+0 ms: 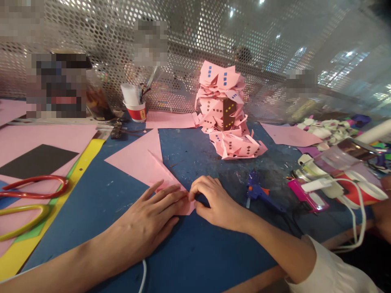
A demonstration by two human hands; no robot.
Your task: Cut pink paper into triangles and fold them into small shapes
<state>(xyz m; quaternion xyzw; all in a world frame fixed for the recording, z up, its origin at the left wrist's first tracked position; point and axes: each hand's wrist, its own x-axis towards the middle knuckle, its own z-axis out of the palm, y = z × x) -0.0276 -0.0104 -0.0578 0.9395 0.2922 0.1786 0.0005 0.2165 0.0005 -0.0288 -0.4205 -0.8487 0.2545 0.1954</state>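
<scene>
A sheet of pink paper [139, 156] lies on the blue table with a narrow strip along its right edge folded over. My left hand [155, 211] rests flat on the lower part of the sheet, fingers stretched toward the right. At the sheet's lower right corner, the thumb and fingertips of my right hand [214, 199] are curled together on the folded edge. Behind the hands stands a tower of folded pink paper [221, 110] with blue, brown and yellow square dots. To the right of my right hand lies a blue glue gun [261, 193].
Red-handled scissors [36, 185] and yellow-handled scissors [27, 219] lie on coloured sheets at left. A paper cup [136, 112] with tools stands near the perforated metal screen [183, 36]. At right are a pink device [308, 195] with a white cable and a pile of paper scraps [328, 132].
</scene>
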